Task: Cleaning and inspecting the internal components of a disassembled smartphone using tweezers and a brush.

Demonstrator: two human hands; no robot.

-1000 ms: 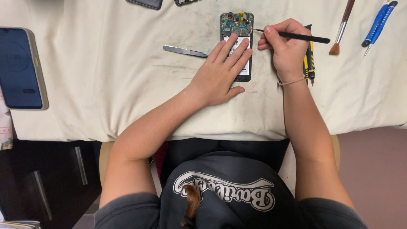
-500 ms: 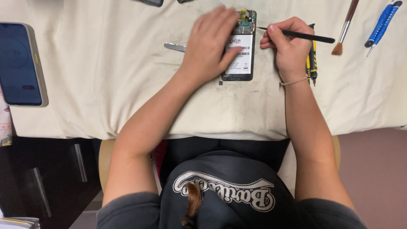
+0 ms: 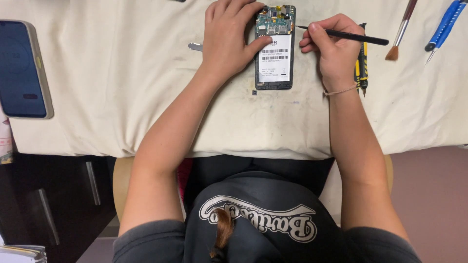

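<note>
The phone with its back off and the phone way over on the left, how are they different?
The opened phone shows green circuit parts and a white label; the left phone is closed, showing a dark screen in a pale case. The left hand steadies the opened one while the right hand holds a thin black tool to it; nobody touches the other. Both lie flat on the cream cloth.

White rectangular label (image 3: 276, 57) on opened phone (image 3: 275, 48) — dark phone screen (image 3: 20, 68) far left.

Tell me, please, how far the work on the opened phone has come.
Done: the phone lies with its back cover off, circuit board bare. In hand: the left hand steadies it; the right hand points a thin black tool at the board. Left: the battery is in place, nothing reassembled.
</note>
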